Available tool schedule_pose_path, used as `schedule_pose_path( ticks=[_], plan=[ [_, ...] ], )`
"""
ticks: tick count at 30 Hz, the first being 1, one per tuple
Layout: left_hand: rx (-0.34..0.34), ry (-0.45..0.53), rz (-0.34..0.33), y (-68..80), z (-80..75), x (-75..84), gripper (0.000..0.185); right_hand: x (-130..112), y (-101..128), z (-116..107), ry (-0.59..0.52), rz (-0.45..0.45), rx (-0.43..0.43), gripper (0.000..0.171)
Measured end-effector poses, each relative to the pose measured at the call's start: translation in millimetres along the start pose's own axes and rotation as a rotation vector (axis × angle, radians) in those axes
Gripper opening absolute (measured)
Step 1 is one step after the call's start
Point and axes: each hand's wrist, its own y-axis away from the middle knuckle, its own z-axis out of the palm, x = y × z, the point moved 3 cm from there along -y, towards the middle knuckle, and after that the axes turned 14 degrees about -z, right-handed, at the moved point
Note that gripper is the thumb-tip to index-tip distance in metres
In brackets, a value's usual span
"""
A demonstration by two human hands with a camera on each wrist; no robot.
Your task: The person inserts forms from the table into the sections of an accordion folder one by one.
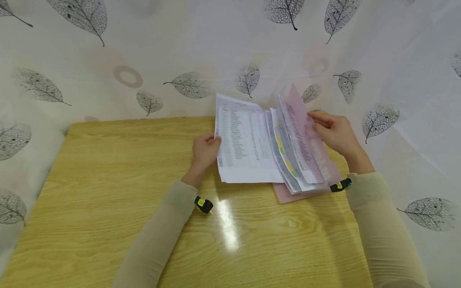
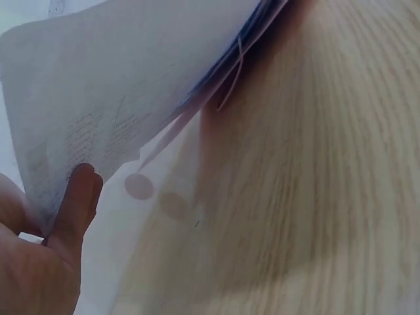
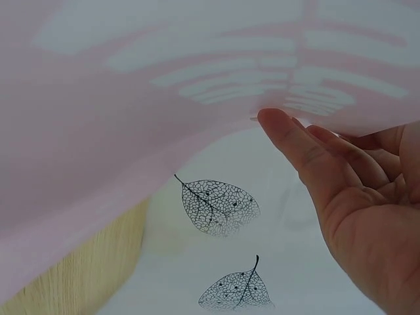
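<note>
A pink translucent folder (image 1: pixel 317 156) stands partly opened at the table's far right, with several printed sheets between its covers. My left hand (image 1: pixel 206 151) pinches the left edge of a white printed sheet (image 1: pixel 245 140), thumb on its face; in the left wrist view the fingers (image 2: pixel 79 197) lie against the sheet's back. On the other side, my right hand (image 1: pixel 335 132) pinches the raised pink cover near its upper edge. White lettering shows on that cover (image 3: pixel 197 85) in the right wrist view. Between the two hands are sheets with yellow and green highlighted strips (image 1: pixel 284 156).
The wood-grain table (image 1: pixel 108 192) spreads below and to the left of the folder. A white curtain (image 1: pixel 223 48) with a dark leaf print hangs behind the table and at both sides. Each wrist carries a small black camera, such as the one (image 1: pixel 204 205) on the left.
</note>
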Motion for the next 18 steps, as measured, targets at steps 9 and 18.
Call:
schedule_pose_path(
  ticks=[9,18],
  plan=[
    [-0.121,0.159,-0.118,10.5,28.4,-13.2,0.033,4,-1,1,-0.008,0.010,-0.006,0.044],
    [-0.186,0.122,-0.207,18.9,29.8,-25.5,0.032,3,0,1,-0.004,0.010,-0.006,0.044]
  ],
)
